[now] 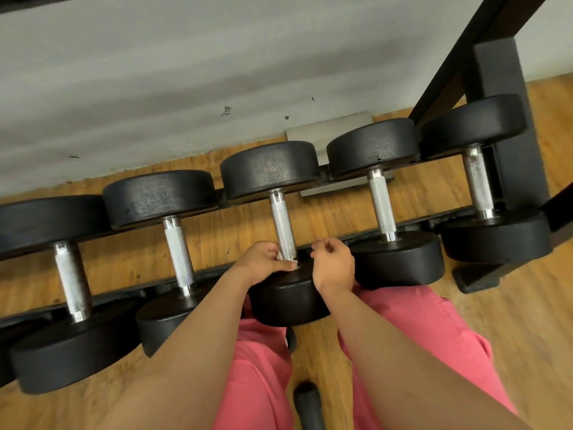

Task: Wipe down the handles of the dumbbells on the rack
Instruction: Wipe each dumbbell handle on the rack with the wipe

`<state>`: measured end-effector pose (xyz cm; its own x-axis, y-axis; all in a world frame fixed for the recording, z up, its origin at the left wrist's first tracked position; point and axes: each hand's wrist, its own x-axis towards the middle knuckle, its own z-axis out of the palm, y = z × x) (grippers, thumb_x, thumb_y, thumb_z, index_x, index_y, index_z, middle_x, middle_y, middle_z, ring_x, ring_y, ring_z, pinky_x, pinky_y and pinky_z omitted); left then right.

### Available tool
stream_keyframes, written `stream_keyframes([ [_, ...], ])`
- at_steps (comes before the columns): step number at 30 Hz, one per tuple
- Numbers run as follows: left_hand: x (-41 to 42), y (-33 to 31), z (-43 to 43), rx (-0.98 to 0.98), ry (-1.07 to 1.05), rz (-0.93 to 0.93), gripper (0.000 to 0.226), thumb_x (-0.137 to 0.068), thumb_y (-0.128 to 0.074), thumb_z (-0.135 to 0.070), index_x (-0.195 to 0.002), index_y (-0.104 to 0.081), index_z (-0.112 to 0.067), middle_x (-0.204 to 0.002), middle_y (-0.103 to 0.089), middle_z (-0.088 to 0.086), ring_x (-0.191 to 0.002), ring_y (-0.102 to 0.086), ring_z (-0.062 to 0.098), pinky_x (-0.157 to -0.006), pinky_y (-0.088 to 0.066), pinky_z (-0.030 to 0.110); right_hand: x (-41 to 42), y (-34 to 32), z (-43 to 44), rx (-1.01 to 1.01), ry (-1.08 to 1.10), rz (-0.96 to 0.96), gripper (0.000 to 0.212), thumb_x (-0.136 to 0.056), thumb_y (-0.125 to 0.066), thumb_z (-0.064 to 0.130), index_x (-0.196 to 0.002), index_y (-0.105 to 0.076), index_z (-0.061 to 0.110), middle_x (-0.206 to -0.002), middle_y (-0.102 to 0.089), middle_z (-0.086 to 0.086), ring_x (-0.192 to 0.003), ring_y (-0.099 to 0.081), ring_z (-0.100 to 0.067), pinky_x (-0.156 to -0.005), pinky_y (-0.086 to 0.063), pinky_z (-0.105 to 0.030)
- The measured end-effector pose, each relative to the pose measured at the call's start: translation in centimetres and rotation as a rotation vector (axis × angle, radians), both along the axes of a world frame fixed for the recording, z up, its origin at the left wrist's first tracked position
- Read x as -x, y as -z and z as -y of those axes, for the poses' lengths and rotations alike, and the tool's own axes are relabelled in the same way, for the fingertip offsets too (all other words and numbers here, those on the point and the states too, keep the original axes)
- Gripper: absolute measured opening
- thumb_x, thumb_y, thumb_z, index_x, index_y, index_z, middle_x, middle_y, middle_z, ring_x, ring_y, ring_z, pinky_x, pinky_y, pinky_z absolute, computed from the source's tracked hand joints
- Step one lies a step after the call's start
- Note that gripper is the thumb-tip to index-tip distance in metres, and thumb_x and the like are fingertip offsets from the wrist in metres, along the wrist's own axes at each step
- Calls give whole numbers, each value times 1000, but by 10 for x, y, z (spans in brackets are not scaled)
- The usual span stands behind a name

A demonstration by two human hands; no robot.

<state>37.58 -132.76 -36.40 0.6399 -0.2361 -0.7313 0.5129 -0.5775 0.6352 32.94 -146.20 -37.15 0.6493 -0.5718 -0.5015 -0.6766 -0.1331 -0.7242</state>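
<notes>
White wipe [286, 258] pinched against the knurled handle [282, 225] by left hand [263, 259]; right hand [333, 265] curled, empty.

No legible text, numbers or brand marks anywhere in view. The dumbbells [269, 169] on the rack [500, 79] show only plain black rubber rims to the camera; their end faces are turned away. The knurled handles [380, 203] carry nothing readable. Scuffs on the wall behind the rack are not characters.
</notes>
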Motion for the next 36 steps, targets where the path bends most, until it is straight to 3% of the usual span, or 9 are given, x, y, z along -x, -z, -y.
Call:
stream_keyframes([
  [3, 2, 2, 0, -49, -19, 68, 26, -74, -84, -19, -94, -70, -11, -89, -73, 2, -72, -63, 7, -66, -46, 15, 0, 0, 0, 1, -1, 2, 25, -91, -50, 29, -75, -65, 18, -76, -69, 2, -81, -61, -22, -88, -49, -44],
  [6, 2, 2, -3, -86, -82, 107, 19, -75, -84, -20, -75, -67, -12, -67, -68, -1, -61, -60, 7, -64, -47, 15, 0, 0, 1, 0, 3, 4, 24, -91, -50, 28, -77, -66, 16, -77, -69, 1, -82, -61, -24, -88, -49, -43],
  [10, 5, -1, -3, -77, -141, 84, 21, -73, -85, -18, -83, -70, -7, -78, -72, 5, -67, -66, 8, -69, -51, 16, 0, 0, 0, 3, 7, 4, 24, -91, -50, 27, -78, -67, 18, -79, -70, 0, -84, -62, -25, -87, -49, -42],
  [17, 4, -1, 12, -186, -56, 139, 34, -66, -89, -31, -70, -63, -10, -70, -62, 3, -64, -55, 13, -56, -41, 23, -1, -1, 0, 12, 11, -4, 24, -91, -50, 30, -78, -67, 19, -80, -71, 0, -86, -62, -27, -88, -49, -43],
  [22, 5, -5, 0, -144, -138, 138, 20, -73, -85, -21, -77, -69, -10, -70, -70, 4, -64, -64, 8, -77, -55, 27, -1, -1, 1, 2, 13, -7, 25, -92, -50, 29, -78, -67, 17, -78, -69, 1, -85, -61, -25, -86, -48, -40],
  [28, 5, -8, 14, -199, -143, 175, 39, -71, -86, -27, -61, -51, -15, -62, -54, -1, -59, -49, 12, -54, -36, 23, -1, -2, -1, 5, 14, -6, 25, -91, -49, 27, -76, -67, 18, -78, -69, 1, -83, -61, -24, -86, -49, -42],
  [30, 5, -5, 14, -185, -150, 155, 36, -69, -87, -28, -64, -55, -12, -67, -61, 5, -65, -57, 16, -57, -43, 26, -1, -2, -1, 6, 12, -11, 24, -91, -50, 27, -76, -67, 18, -77, -69, 1, -82, -61, -24, -86, -49, -42],
  [33, 7, -6, 10, -137, -219, 147, 27, -67, -89, -23, -72, -67, -8, -83, -73, 13, -84, -70, 24, -81, -58, 34, -1, -2, 0, 0, 17, -13, 24, -91, -50, 27, -75, -66, 17, -78, -69, 1, -84, -61, -26, -88, -49, -43],
  [36, 8, -7, 9, -96, -296, 124, 23, -69, -88, -15, -75, -68, -7, -76, -72, 8, -72, -70, 13, -74, -58, 25, -2, -1, -1, -4, 18, -12, 24, -89, -51, 27, -75, -66, 16, -78, -70, 0, -85, -61, -28, -89, -48, -43],
])
